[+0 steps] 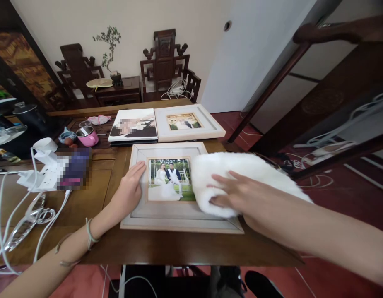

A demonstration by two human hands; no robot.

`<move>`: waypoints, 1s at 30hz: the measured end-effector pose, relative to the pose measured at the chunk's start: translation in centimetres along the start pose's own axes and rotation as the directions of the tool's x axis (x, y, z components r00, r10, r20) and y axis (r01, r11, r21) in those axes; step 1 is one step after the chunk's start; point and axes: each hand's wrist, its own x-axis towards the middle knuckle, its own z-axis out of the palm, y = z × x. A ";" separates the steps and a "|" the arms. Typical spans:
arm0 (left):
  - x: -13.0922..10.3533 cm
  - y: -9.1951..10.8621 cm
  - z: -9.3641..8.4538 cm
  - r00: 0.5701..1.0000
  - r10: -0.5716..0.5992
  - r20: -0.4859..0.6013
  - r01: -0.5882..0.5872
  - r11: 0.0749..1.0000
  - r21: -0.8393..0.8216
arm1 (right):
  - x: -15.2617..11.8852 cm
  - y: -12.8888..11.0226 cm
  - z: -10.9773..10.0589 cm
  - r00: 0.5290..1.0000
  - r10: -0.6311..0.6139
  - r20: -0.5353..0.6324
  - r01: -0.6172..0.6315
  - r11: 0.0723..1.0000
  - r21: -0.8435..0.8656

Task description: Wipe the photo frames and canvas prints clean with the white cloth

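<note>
A pale picture frame (179,217) lies face up near the table's front edge, with a wedding photo (170,180) in it. My left hand (131,188) rests on the frame's left border, its fingers stretched out flat. On the right side, a thick white fluffy cloth (253,165) covers part of the frame and the photo's right edge. My right hand (233,192) presses on this cloth and holds it against the frame, fingers partly spread. The cloth's far end hangs past the table's right edge, partly behind my forearm.
Behind lie another framed photo (206,124) and a photo panel (133,124). To the left are a pink cup (88,136), a white power strip (46,176), loose white cables (51,225) and a shiny silver object (26,223). Dark wooden chairs (165,62) stand by the wall.
</note>
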 end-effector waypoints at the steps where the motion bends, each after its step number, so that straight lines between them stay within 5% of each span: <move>1: 0.0 0.0 0.0 1.000 -0.006 0.005 0.006 1.000 -0.004 | -0.5 -0.6 0.0 1.000 -0.003 0.021 0.002 1.000 0.012; 4: -0.1 -0.3 0.0 1.000 -0.019 0.019 0.019 0.999 -0.025 | -0.8 -0.7 0.5 0.999 0.042 0.007 -0.042 0.998 -0.038; 9: -0.1 -0.7 -0.1 0.999 0.004 0.036 -0.003 0.999 -0.038 | 3.1 3.8 2.3 0.981 0.139 -0.137 -0.172 0.946 -0.274; 14: 0.0 -0.6 -0.1 1.000 0.017 0.026 -0.017 1.000 -0.011 | 6.5 6.4 2.2 0.990 0.121 -0.071 -0.138 0.937 -0.320; 22: 0.0 -0.4 0.1 1.000 0.006 0.003 -0.006 1.000 -0.004 | 1.0 -0.1 1.8 0.999 0.043 -0.001 -0.043 0.990 -0.135; 30: 0.1 -0.1 0.0 1.000 -0.004 0.005 0.004 1.000 0.017 | -3.4 -5.1 2.2 0.991 -0.050 -0.126 0.053 0.998 0.023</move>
